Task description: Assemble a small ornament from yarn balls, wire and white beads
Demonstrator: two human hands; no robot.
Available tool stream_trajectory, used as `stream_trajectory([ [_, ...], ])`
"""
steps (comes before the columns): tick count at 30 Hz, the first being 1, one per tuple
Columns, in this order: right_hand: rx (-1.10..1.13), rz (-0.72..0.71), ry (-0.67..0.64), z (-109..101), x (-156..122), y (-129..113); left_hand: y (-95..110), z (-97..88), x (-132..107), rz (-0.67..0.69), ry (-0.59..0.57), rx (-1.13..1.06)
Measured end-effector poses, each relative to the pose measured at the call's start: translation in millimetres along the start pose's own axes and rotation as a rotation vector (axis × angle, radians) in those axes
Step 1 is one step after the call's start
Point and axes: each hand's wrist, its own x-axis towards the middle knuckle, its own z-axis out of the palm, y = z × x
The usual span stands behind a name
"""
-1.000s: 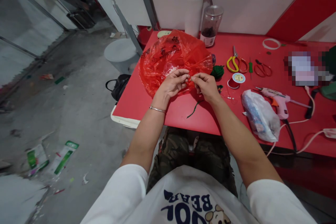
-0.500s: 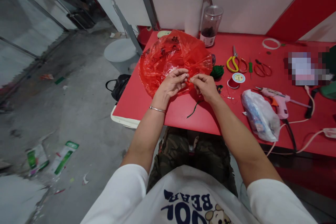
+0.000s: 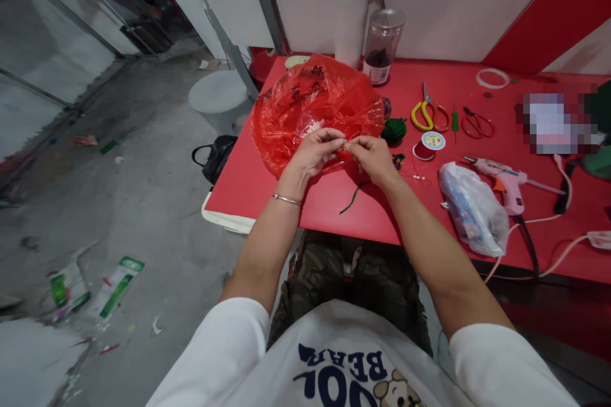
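Left fingers [image 3: 326,133] and right fingers [image 3: 359,141] in pinches close together, both forearms [image 3: 274,236] aslant.

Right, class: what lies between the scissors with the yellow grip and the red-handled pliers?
In the head view, a slim green-handled tool lies between the scissors and the red-handled pliers, on the red tabletop.
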Motion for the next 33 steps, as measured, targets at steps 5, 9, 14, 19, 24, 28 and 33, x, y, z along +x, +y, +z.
stream_trajectory([
  [5, -0.195, -0.111, 0.040, 0, 0, 5, -1, 1.2, 2, 0.032, 0.082, 0.094],
  [9, -0.316, -0.163, 0.099, 0, 1, 6, 1, 3.5, 0, 0.072, 0.100, 0.156],
  [14, -0.327, -0.205, 0.081, -3, 0, 1, 3, 5.6, -1, 0.136, 0.113, 0.175],
  [19, -0.294, -0.099, -0.030, -7, -4, -3, 2, 3.0, 1, 0.200, 0.119, 0.113],
  [24, -0.220, -0.092, 0.055, -7, -2, -1, 2, 0.3, 1, 0.194, 0.082, 0.164],
  [28, 0.097, 0.070, 0.023, -7, 0, -6, 3, 2.2, -3, 0.181, 0.056, 0.201],
  [33, 0.193, 0.234, -0.067, -5, -3, -14, 2, 3.0, -1, 0.247, 0.138, 0.237],
])
